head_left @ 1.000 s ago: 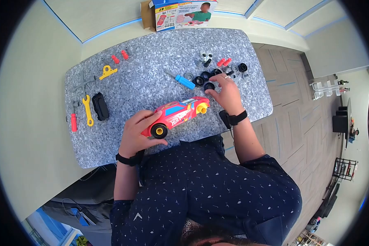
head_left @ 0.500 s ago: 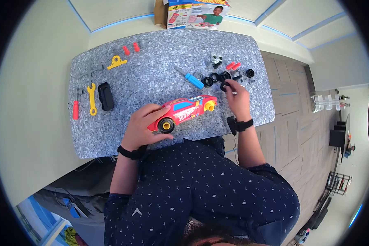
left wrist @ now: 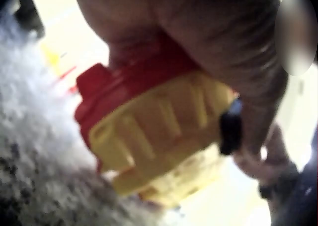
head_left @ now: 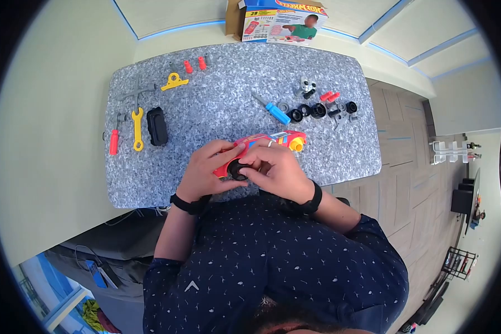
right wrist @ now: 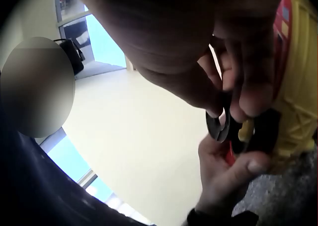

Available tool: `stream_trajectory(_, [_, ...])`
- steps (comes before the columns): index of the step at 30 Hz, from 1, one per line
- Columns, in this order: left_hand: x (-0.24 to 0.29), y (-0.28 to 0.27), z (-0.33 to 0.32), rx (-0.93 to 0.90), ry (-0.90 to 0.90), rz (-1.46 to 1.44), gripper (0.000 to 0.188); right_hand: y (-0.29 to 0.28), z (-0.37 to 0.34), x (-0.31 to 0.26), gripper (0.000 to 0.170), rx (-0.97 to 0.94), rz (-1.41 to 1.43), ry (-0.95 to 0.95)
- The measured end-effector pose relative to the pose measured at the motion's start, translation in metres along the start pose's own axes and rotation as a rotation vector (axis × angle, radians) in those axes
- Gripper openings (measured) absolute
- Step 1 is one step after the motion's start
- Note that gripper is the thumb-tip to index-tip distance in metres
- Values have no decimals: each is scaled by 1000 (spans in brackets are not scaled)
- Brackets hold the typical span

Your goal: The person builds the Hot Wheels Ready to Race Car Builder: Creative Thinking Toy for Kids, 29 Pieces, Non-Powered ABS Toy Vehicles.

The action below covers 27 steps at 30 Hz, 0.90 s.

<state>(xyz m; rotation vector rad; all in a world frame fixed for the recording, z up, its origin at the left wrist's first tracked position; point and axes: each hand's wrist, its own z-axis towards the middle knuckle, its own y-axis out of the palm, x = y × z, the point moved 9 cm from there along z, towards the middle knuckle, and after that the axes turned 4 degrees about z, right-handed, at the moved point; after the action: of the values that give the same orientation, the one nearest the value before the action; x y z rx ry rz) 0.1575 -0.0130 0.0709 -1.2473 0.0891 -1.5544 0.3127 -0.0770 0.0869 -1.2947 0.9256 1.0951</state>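
Observation:
My left hand (head_left: 205,170) grips one end of a red toy car (head_left: 257,137), which lies low over the table's front edge. My right hand (head_left: 281,172) pinches a black ring-shaped wheel part (right wrist: 217,129) between thumb and fingers. It holds this ring right beside the black tire (right wrist: 268,131) on the car, where a yellow hub (right wrist: 246,130) shows. At the car's other end a bare yellow hub (head_left: 296,145) sticks out. The car's yellow underside (left wrist: 154,129) faces the left wrist camera. Part of the car's side is hidden behind my right hand.
Right of the car lie a blue screwdriver (head_left: 277,113), several black wheel parts (head_left: 318,111) and red pieces (head_left: 329,96). A yellow wrench (head_left: 138,129), a red screwdriver (head_left: 113,142) and a black part (head_left: 157,126) lie at left. A toy box (head_left: 284,22) stands behind the table.
My right hand has picked up a black ring from the wheel parts and brought it left to the car's wheel. My left hand keeps its grip on the car.

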Motion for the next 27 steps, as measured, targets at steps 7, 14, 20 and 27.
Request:
stream_trajectory(7, [-3,1,-1,-3,-11,12,88,4,3,-18,32,65,-195,-69])
stream_trajectory(14, [-7,1,-2,7,-38,-37,84,9,-6,-14,44,-66,-242,-212])
stream_trajectory(20, [-8,2,-4,1,-50,-49,85,8,-6,-9,44,-16,-210,-146])
stream_trajectory(27, [-7,3,-4,19,-49,-26,84,9,-7,-11,44,-23,-256,-153])
